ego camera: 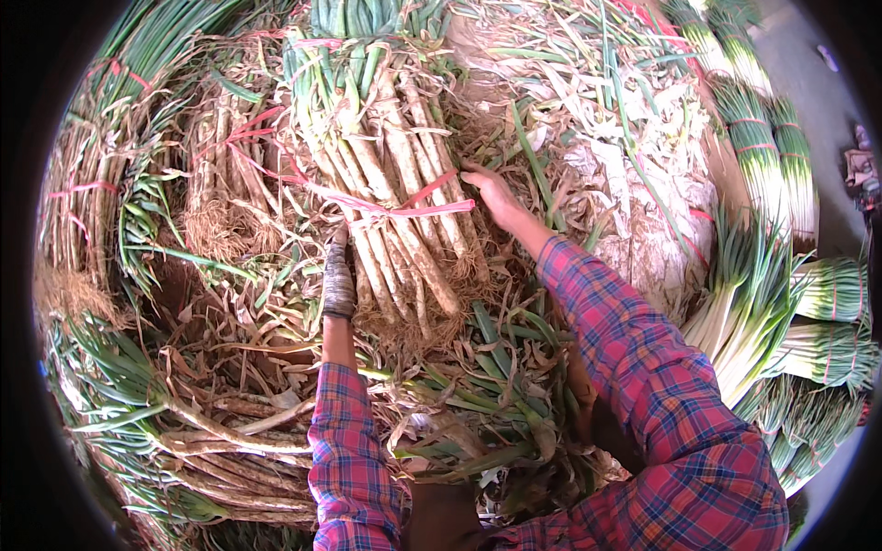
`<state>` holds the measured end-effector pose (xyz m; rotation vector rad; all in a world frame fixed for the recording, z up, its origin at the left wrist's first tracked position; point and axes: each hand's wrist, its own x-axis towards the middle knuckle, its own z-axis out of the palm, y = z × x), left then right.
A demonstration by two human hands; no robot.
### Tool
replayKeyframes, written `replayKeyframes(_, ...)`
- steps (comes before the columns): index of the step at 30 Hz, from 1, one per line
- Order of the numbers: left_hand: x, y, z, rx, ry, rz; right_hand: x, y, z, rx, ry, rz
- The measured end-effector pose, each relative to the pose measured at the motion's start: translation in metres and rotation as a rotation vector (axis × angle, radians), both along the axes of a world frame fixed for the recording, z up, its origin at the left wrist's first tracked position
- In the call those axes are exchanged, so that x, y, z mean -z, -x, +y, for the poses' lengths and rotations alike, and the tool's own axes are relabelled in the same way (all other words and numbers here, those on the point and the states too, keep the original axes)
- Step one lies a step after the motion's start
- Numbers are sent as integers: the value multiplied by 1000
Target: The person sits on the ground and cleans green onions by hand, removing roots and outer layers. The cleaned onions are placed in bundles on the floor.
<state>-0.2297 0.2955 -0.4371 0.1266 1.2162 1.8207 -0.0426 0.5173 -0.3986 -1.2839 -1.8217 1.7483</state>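
Observation:
In front of me, a bundle of unpeeled long green onions [393,158] slants with its leaves away from me and its soil-stained roots towards me. A pink plastic tie [386,210] crosses its lower stalks, and another pink tie [317,44] circles it near the leaves. My left hand [339,268], in a grey covering, is against the bundle's left side, its fingers mostly hidden by the stalks. At the right side is my right hand [495,196], bare, fingertips beside the outer stalks by the tie. Whether either hand grips the bundle is unclear.
More unpeeled, tied onion bundles [86,200] stand at the left, with loose onion stalks [234,489] at the lower left. Dry leaf litter [620,138] covers the upper right. Peeled white-stemmed onions [734,303] and several tied clean bundles [754,148] line the right.

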Motion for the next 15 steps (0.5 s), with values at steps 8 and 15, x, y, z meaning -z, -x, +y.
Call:
replayKeyframes(8, -20, 1, 32, -10, 76, 50, 24, 17, 9, 92, 283, 297)
replayKeyframes(15, -55, 12, 40, -1, 109, 234, -88, 22, 35, 96, 376, 223)
